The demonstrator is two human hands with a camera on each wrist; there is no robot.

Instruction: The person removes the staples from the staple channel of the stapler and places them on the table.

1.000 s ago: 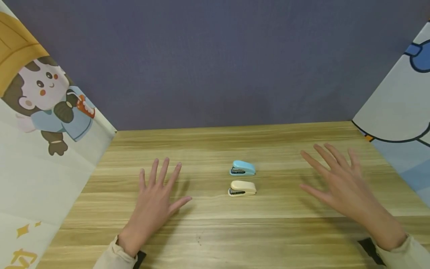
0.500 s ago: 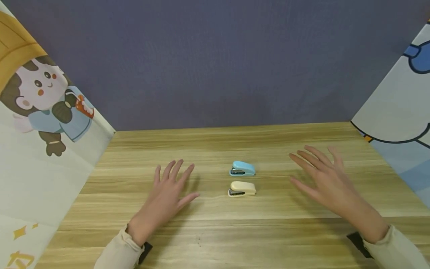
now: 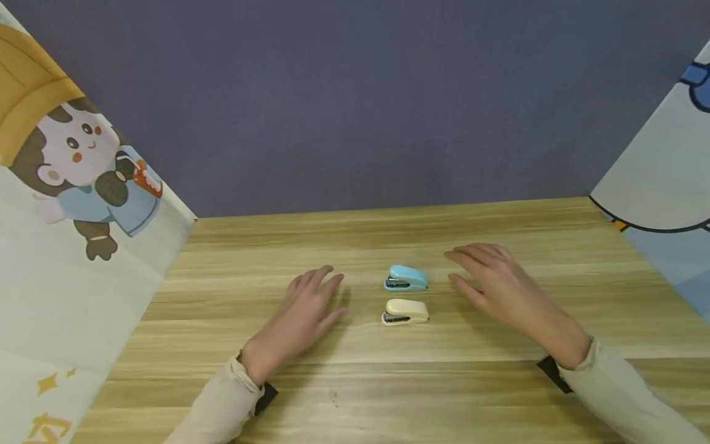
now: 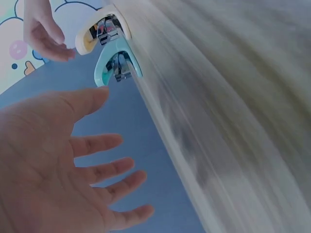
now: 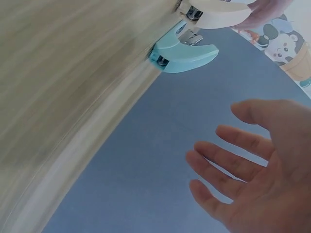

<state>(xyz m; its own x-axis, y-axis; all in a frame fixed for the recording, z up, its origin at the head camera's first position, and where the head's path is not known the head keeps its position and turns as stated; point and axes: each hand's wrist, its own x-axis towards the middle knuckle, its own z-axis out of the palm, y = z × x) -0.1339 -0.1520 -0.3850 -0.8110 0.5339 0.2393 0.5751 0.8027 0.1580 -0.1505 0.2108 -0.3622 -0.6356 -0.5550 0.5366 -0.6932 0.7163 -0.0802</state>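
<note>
Two small staplers lie on the wooden table, a light blue stapler point(image 3: 407, 278) behind a cream stapler point(image 3: 407, 311), both with their mouths toward the left. To their left, my left hand point(image 3: 299, 314) hovers with relaxed, spread fingers and touches neither. On the other side my right hand point(image 3: 496, 287) is held over the table, fingertips pointing at the blue stapler across a small gap. In the left wrist view the blue stapler point(image 4: 116, 60) partly covers the cream stapler point(image 4: 104, 29). The right wrist view shows my empty palm below the blue stapler point(image 5: 182, 51).
A dark blue-grey panel point(image 3: 355, 111) rises along the table's far edge. Printed white side walls flank the wooden table point(image 3: 355, 394), with a cartoon figure point(image 3: 105, 166) on the left one.
Both hands have moved inward toward the staplers, the left to the right and the right to the left. Their fingers have bent slightly. The staplers stay where they were on the table.
</note>
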